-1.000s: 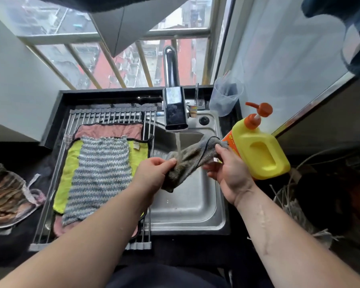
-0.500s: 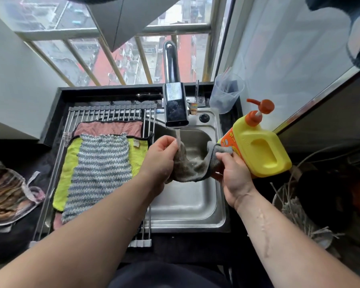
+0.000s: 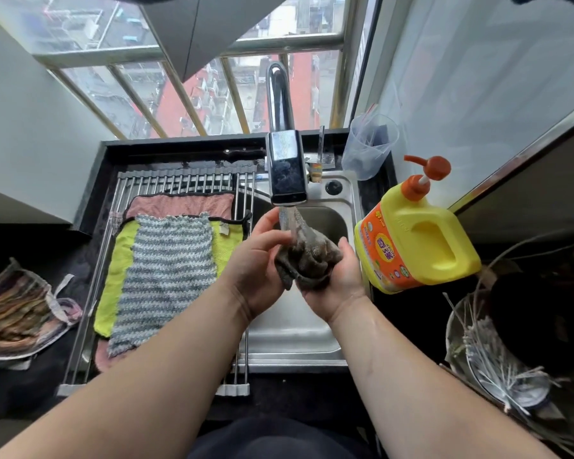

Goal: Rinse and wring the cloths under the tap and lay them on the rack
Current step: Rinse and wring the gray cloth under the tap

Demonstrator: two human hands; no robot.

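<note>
Fingers [image 3: 265, 223] of left hand [image 3: 256, 263]: curled against left side of bunched grey cloth [image 3: 307, 256], pressing it. Fingers [image 3: 343, 248] of right hand [image 3: 337, 286]: cupped under and around same cloth, gripping it. Cloth held over sink, directly below tap, water stream [image 3: 287, 217] landing on its upper end.

Counter [image 3: 279, 387]: dark, carrying all items below.

Rack [image 3: 179, 178]: steel roll-up bars, lying left of open basin. Contents: three cloths laid flat and stacked, with pink cloth [image 3: 179, 205] lowest, yellow-green cloth [image 3: 116, 279] over it, grey-striped cloth [image 3: 166, 276] uppermost.

Sink [image 3: 295, 339]: steel basin, just right of rack, below both hands.

Jug [image 3: 418, 240]: yellow, orange label, orange pump [image 3: 424, 173], upright just right of sink, near right hand. Contents not visible.

Bowl [image 3: 497, 366]: far right, holding thin pale sticks; kind not identifiable.

Fabric pile [image 3: 14, 309]: brown-striped, far left, apart from rack.

Tap [image 3: 285, 170]: chrome, arched, flat dark head, running.

Measuring cup [image 3: 370, 147]: clear plastic, back right beside tap. Contents: dark items, not identifiable.
</note>
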